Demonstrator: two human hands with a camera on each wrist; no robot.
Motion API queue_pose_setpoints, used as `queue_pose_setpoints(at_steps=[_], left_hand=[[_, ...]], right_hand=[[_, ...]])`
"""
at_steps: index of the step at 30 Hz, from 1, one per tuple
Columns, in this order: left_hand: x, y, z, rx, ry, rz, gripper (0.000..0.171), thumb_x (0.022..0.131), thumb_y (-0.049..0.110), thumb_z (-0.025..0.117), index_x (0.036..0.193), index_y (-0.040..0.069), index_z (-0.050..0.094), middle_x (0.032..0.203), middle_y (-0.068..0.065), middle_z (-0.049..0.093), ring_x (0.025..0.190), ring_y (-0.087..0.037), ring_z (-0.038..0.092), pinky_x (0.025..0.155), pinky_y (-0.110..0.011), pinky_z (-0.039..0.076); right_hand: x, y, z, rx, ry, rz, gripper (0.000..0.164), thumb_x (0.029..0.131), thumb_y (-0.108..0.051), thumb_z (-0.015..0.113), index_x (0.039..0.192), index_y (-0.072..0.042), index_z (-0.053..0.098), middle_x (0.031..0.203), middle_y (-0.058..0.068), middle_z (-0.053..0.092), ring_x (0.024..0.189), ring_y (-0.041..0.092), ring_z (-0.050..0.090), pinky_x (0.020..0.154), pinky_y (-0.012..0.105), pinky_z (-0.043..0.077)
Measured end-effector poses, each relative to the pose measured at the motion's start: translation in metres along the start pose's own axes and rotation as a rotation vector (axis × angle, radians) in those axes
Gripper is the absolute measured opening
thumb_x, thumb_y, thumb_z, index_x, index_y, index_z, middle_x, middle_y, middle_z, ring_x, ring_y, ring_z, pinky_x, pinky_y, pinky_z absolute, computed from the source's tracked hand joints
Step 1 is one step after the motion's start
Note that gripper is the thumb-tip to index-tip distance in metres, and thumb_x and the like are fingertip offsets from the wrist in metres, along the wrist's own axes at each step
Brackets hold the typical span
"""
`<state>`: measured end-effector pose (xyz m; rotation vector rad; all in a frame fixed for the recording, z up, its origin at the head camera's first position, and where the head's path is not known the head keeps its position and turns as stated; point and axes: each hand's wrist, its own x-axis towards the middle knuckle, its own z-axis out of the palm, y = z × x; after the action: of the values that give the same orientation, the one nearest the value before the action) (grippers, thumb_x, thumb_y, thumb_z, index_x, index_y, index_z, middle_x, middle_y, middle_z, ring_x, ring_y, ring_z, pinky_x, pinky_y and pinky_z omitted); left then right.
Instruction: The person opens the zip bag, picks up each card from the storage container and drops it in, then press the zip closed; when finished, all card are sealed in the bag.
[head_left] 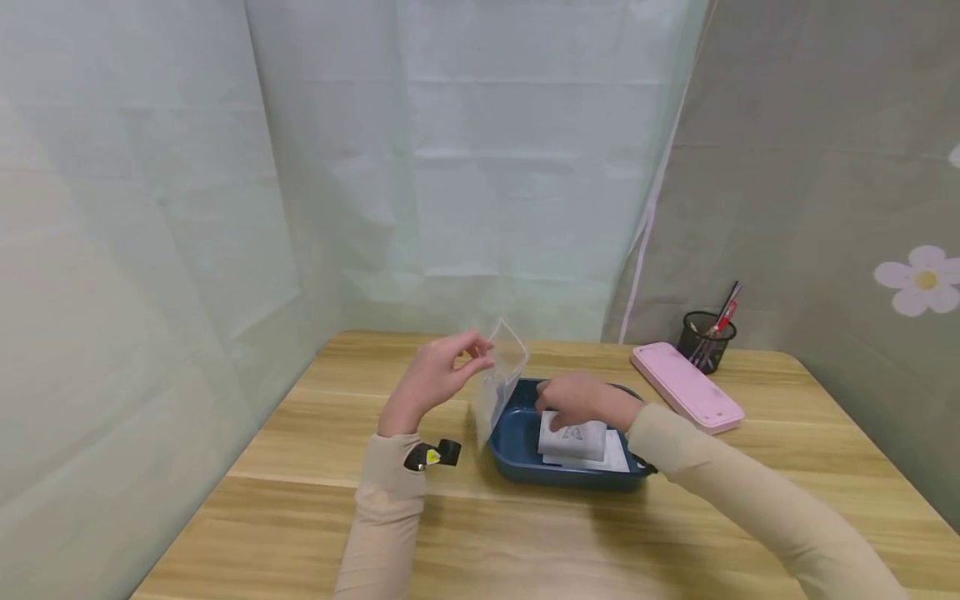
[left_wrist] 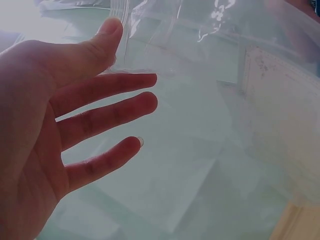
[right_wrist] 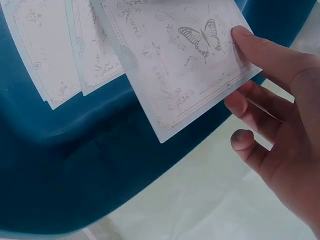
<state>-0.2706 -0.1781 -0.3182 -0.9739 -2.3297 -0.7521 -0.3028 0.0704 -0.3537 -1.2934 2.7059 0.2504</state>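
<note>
My left hand [head_left: 438,375] pinches the top edge of a clear plastic zip bag [head_left: 498,387], thumb on the near side, the other fingers spread below it. Through the bag [left_wrist: 200,50] in the left wrist view, a pale printed sheet [left_wrist: 280,105] shows; whether it lies inside or behind cannot be told. My right hand [head_left: 577,398] pinches a white paper card [right_wrist: 195,60] printed with a butterfly and a scrolled border, thumb on top, fingers underneath. It is over the blue tray [head_left: 540,475], where more printed white cards [right_wrist: 47,60] lie overlapping.
Right of the tray lies a pink pencil case [head_left: 688,385]. Behind it a black mesh pen cup [head_left: 705,343] holds pens and a red item. The wooden table [head_left: 315,500] meets pale curtains [head_left: 480,208] at the back and sides.
</note>
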Motion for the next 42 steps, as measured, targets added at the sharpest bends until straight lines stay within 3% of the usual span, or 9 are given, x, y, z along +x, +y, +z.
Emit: queue_pose_setpoints(at_steps=[4, 8, 12, 15, 18, 28, 36, 42], left_hand=[[0.001, 0.0, 0.002, 0.0, -0.002, 0.014, 0.017, 0.09, 0.026, 0.068, 0.1, 0.012, 0.066, 0.091, 0.0, 0.072, 0.082, -0.013, 0.066, 0.065, -0.025, 0.048], [0.001, 0.0, 0.002, -0.001, 0.001, 0.018, 0.016, 0.09, 0.025, 0.069, 0.099, 0.012, 0.066, 0.09, 0.0, 0.071, 0.08, -0.012, 0.066, 0.063, -0.027, 0.048], [0.002, -0.001, 0.002, 0.0, -0.002, 0.018, 0.016, 0.089, 0.026, 0.069, 0.098, 0.013, 0.066, 0.09, 0.0, 0.071, 0.079, -0.012, 0.065, 0.062, -0.023, 0.044], [0.002, -0.002, 0.002, 0.006, -0.007, 0.022, 0.016, 0.089, 0.026, 0.069, 0.098, 0.013, 0.066, 0.09, 0.001, 0.072, 0.08, -0.011, 0.065, 0.062, -0.022, 0.044], [0.002, -0.002, 0.002, 0.011, -0.012, 0.023, 0.017, 0.089, 0.027, 0.069, 0.099, 0.013, 0.066, 0.09, 0.001, 0.072, 0.08, -0.012, 0.066, 0.064, -0.023, 0.046], [0.001, 0.0, 0.002, 0.011, -0.028, 0.02, 0.019, 0.089, 0.027, 0.069, 0.101, 0.012, 0.067, 0.091, -0.001, 0.072, 0.08, -0.013, 0.066, 0.066, -0.026, 0.049], [0.0, -0.001, 0.003, 0.025, -0.033, 0.025, 0.018, 0.089, 0.026, 0.07, 0.099, 0.012, 0.066, 0.089, -0.001, 0.072, 0.08, -0.013, 0.067, 0.073, -0.033, 0.054], [-0.001, -0.002, 0.004, 0.029, -0.032, 0.036, 0.016, 0.088, 0.025, 0.07, 0.097, 0.013, 0.067, 0.089, 0.0, 0.072, 0.08, -0.013, 0.067, 0.075, -0.033, 0.054]], right_hand=[[-0.002, -0.003, -0.003, 0.009, 0.022, 0.005, 0.025, 0.086, -0.021, 0.074, 0.109, -0.01, 0.073, 0.101, 0.005, 0.071, 0.087, 0.018, 0.065, 0.079, 0.034, 0.055], [-0.009, -0.008, -0.011, 0.014, 0.084, 0.0, 0.009, 0.089, -0.017, 0.069, 0.091, -0.011, 0.075, 0.086, 0.001, 0.073, 0.073, 0.014, 0.064, 0.07, 0.031, 0.054], [-0.019, -0.016, -0.019, 0.019, 0.195, 0.03, 0.022, 0.091, -0.016, 0.066, 0.069, -0.014, 0.067, 0.059, -0.006, 0.052, 0.055, 0.008, 0.042, 0.053, 0.023, 0.036], [-0.027, -0.023, -0.023, 0.047, 0.288, 0.06, 0.029, 0.091, -0.015, 0.064, 0.063, -0.015, 0.058, 0.055, -0.008, 0.036, 0.052, 0.007, 0.032, 0.051, 0.022, 0.026], [-0.033, -0.029, -0.025, 0.054, 0.351, 0.078, 0.029, 0.092, -0.013, 0.064, 0.064, -0.016, 0.056, 0.054, -0.008, 0.034, 0.051, 0.007, 0.031, 0.05, 0.021, 0.024], [-0.036, -0.036, -0.02, 0.14, 0.38, 0.155, 0.005, 0.092, -0.01, 0.061, 0.095, -0.011, 0.064, 0.058, -0.004, 0.049, 0.051, 0.009, 0.041, 0.048, 0.021, 0.03], [-0.043, -0.034, -0.021, 0.34, 0.441, 0.301, 0.039, 0.094, -0.006, 0.056, 0.133, -0.004, 0.053, 0.065, 0.0, 0.057, 0.049, 0.008, 0.041, 0.046, 0.021, 0.031], [-0.048, -0.03, -0.023, 0.484, 0.517, 0.382, 0.061, 0.097, -0.007, 0.049, 0.153, -0.005, 0.023, 0.065, 0.001, 0.058, 0.049, 0.01, 0.043, 0.048, 0.024, 0.034]])
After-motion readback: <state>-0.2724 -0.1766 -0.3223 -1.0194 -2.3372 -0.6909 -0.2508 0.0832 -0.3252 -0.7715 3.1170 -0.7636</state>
